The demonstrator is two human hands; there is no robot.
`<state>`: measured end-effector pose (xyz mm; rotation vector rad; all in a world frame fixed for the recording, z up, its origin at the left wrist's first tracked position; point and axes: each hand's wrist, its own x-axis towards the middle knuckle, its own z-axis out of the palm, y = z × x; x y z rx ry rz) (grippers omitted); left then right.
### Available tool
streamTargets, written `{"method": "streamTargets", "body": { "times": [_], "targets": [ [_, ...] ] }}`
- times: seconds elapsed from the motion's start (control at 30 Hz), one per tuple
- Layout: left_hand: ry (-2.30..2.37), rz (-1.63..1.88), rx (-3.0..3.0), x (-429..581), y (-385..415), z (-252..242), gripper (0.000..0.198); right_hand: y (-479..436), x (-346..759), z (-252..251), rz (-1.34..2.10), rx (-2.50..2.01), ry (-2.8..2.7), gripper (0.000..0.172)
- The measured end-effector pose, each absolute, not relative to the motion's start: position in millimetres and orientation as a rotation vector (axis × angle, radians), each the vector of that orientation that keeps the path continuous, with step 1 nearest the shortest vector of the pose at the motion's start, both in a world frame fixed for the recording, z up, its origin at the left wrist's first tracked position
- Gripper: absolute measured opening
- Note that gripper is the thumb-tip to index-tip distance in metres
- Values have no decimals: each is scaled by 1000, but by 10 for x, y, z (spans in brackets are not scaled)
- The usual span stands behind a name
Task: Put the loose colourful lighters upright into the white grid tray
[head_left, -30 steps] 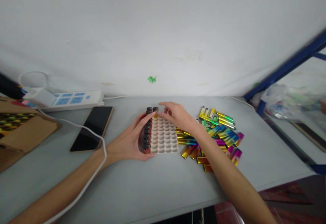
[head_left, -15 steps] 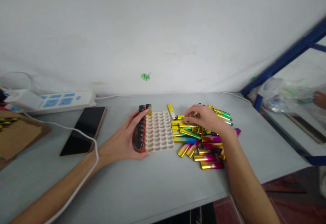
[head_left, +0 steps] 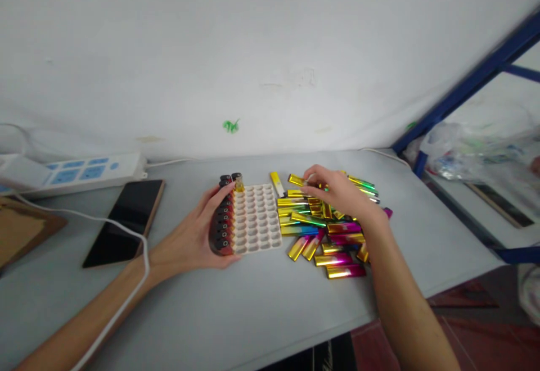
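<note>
Head view: the left hand [head_left: 192, 239] is closed around the near-left corner of the white cell tray [head_left: 257, 220], thumb on top, palm against the row of dark-capped lighters [head_left: 223, 219] already standing in its left column. The tray lies flat on the grey worktop [head_left: 253, 303], just left of the loose pile of metallic lighters [head_left: 324, 227].

The right hand [head_left: 337, 194] reaches over the far side of that pile, wrist low, forearm crossing the near lighters. Its grip is pinched on a gold lighter [head_left: 296, 180], thumb and forefinger at one end, though blur makes the contact hard to confirm.

To do this well, lift the lighter clear of its neighbours, turn it upright, and keep the tray pinned so the cells do not shift.
</note>
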<state>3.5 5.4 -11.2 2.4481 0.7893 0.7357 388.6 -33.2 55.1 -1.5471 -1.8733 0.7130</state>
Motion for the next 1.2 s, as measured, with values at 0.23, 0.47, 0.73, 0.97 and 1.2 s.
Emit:
{"method": "streamTargets", "body": {
  "times": [0.23,0.47,0.73,0.97,1.2],
  "targets": [
    [802,704,2448,23,40,-98,152,-302,3538,518,856,-1335,-1680,34],
    [758,744,2453,41,37,-101,146,-269,3275,450,1045,-1209,-1614,63],
    [784,715,2431,26,43,-118,146,-328,3211,440,1335,-1108,-1536,47],
    [780,730,2440,24,50,-111,147,-312,3086,275,1355,-1079,-1451,47],
    [789,742,2439,27,46,-110,149,-353,2956,328,1112,-1325,-1448,65]
  ]
}}
